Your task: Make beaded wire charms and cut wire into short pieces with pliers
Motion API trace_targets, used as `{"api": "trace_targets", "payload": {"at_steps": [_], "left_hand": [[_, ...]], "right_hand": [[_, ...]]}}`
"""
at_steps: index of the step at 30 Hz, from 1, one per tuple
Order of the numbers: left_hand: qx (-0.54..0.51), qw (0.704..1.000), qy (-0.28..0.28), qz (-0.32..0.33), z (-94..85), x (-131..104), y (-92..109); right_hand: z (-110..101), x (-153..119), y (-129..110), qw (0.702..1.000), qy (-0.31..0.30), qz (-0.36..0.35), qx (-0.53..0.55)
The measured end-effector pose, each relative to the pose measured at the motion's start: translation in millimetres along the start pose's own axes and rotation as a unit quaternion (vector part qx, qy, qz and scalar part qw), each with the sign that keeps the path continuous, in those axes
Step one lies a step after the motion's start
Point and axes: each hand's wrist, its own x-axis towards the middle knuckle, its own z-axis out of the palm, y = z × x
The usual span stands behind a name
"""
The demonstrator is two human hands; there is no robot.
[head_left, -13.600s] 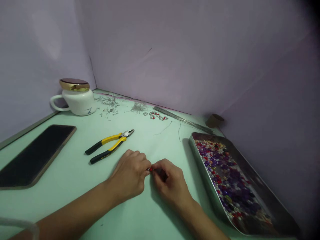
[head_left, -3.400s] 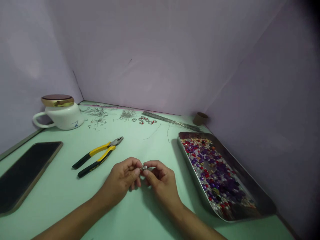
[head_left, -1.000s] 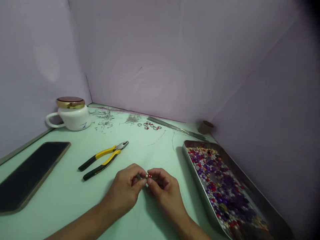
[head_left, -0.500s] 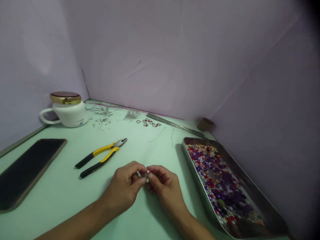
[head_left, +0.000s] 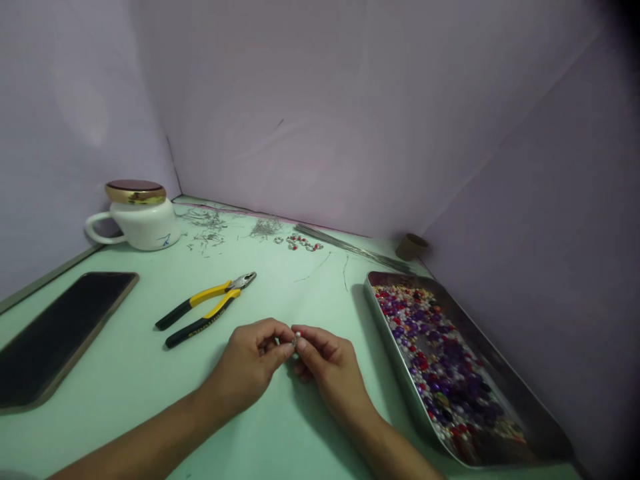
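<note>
Turned since the earlier frame: one beaded piece (head_left: 296, 341), its white bead (head_left: 299, 335) now uppermost. Your left hand (head_left: 253, 363) and right hand (head_left: 331, 363) pinch it narrowly between their fingertips. Long axis, partly covered, seems slanted, white end away from you. One pair of pliers (head_left: 210, 293) lies left, one tray (head_left: 400, 363) right.

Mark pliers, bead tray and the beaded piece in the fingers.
Pliers (head_left: 223, 305): head view, yellow section of nearer handle.
Bead tray (head_left: 505, 373): head view, bare right inner wall.
Beaded piece (head_left: 299, 335): head view, its white bead.
</note>
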Motion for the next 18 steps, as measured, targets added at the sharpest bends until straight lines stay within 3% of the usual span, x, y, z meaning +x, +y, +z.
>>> {"api": "trace_targets", "payload": {"at_steps": [7,18], "left_hand": [[-0.042,0.998,0.008,-0.046,-1.8,4.8,-1.1],[-0.036,0.999,-0.002,-0.038,-2.9,4.5,-4.4]], "right_hand": [[1.6,-0.5,2.8,0.999,0.015,-0.036,0.025],[1.1,-0.5,4.0,0.999,-0.002,-0.035,-0.015]]}}
